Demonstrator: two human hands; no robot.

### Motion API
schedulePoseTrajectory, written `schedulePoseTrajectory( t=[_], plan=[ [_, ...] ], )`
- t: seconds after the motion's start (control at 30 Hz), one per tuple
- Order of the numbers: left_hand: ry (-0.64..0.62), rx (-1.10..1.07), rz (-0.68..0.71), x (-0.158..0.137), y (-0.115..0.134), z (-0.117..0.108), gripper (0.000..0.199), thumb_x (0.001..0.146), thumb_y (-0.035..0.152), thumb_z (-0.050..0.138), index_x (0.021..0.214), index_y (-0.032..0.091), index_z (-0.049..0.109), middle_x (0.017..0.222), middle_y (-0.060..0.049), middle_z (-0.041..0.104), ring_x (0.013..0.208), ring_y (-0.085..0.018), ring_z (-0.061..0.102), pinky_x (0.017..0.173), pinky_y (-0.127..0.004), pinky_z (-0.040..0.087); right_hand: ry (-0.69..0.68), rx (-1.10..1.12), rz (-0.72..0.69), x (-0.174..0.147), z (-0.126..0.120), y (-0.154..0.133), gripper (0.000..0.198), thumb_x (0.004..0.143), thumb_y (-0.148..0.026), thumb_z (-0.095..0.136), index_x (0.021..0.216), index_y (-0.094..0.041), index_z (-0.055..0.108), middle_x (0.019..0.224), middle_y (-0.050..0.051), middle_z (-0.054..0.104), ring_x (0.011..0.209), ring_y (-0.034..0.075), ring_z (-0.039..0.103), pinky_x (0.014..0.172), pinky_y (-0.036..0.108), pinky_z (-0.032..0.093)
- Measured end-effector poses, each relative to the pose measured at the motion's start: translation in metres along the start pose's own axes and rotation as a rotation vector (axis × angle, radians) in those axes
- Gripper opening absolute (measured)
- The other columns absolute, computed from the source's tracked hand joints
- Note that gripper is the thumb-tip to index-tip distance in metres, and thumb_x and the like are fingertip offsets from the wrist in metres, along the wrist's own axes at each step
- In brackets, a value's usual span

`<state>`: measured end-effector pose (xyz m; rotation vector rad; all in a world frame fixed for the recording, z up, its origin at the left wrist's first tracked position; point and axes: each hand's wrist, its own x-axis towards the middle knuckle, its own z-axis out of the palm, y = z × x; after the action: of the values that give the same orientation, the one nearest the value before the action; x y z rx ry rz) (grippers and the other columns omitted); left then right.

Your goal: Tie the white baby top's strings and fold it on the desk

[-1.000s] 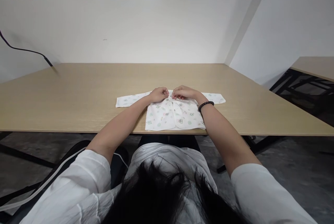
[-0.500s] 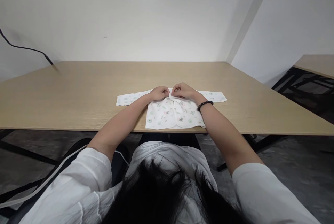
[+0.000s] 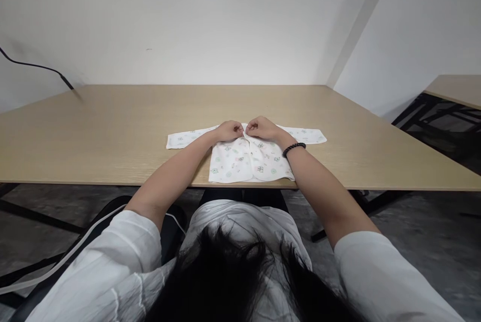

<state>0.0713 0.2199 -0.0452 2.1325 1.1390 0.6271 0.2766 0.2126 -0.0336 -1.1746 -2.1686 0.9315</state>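
A small white long-sleeved baby shirt (image 3: 231, 164) with printed animals and green dots lies flat at the table's front edge, its sleeves spread to both sides. My left hand (image 3: 228, 131) pinches the left side of the neckline. Close beside it, my right hand (image 3: 261, 128) pinches the right front edge at the collar, with a black beaded bracelet (image 3: 294, 148) on that wrist. The two front edges meet down the middle below my fingers. What exactly lies between the fingertips is too small to make out.
The wooden table (image 3: 124, 116) reaches back to a white wall (image 3: 210, 31). A black cable (image 3: 37, 65) hangs at the left. Another table (image 3: 456, 89) stands at the far right. My lap is just below the front edge.
Both hands stay at the collar; the right fingertips have shifted slightly and the raised collar edge lies lower. The whole view has tilted a little.
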Motion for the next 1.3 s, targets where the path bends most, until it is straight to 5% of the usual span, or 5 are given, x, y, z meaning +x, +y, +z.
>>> schedulePoseTrajectory(
  t=[0.2,0.47,0.83,1.13,1.3],
  plan=[
    [0.037,0.015,-0.073,-0.004,0.003,-0.003,0.026,0.080,0.040,0.063,0.065,0.019,0.065,0.059,-0.002,0.059,0.056,-0.015,0.052,0.053,-0.028,0.037,-0.004,-0.043,0.007,0.001,0.000,0.000,0.010,0.069,-0.021,0.066,0.076,-0.015,0.069,0.067,0.001,0.062,0.063,0.013,0.049,0.058,0.025,0.035],
    [0.052,0.041,-0.050,-0.002,0.002,-0.003,0.018,0.074,0.033,0.070,0.064,0.018,0.065,0.066,-0.003,0.064,0.061,-0.015,0.055,0.058,-0.028,0.040,-0.020,-0.064,0.074,0.001,-0.004,-0.002,0.007,0.073,-0.023,0.067,0.073,-0.016,0.068,0.059,-0.002,0.055,0.054,0.011,0.042,0.054,0.027,0.030],
    [0.031,0.142,0.172,-0.005,0.002,-0.008,0.019,0.077,0.034,0.070,0.086,0.018,0.075,0.081,-0.003,0.069,0.073,-0.016,0.059,0.070,-0.027,0.045,0.050,-0.113,0.091,0.004,0.001,-0.003,0.005,0.075,-0.019,0.069,0.075,-0.015,0.065,0.067,0.000,0.060,0.064,0.012,0.050,0.061,0.024,0.035],
    [0.007,0.315,0.306,-0.002,-0.001,-0.011,0.015,0.082,0.027,0.066,0.085,0.020,0.078,0.085,-0.005,0.071,0.083,-0.020,0.062,0.078,-0.029,0.044,-0.131,-0.220,0.131,-0.002,-0.008,-0.008,0.037,0.070,-0.042,0.082,0.059,-0.019,0.055,0.054,-0.005,0.041,0.053,0.010,0.034,0.053,0.028,0.022],
    [0.035,0.358,0.295,-0.001,-0.001,-0.008,0.016,0.082,0.029,0.065,0.085,0.019,0.076,0.086,-0.006,0.070,0.084,-0.022,0.062,0.079,-0.030,0.044,-0.060,-0.273,0.130,-0.005,-0.008,-0.018,0.039,0.068,-0.045,0.084,0.058,-0.019,0.056,0.057,-0.003,0.046,0.055,0.011,0.036,0.054,0.028,0.024]
  ],
)
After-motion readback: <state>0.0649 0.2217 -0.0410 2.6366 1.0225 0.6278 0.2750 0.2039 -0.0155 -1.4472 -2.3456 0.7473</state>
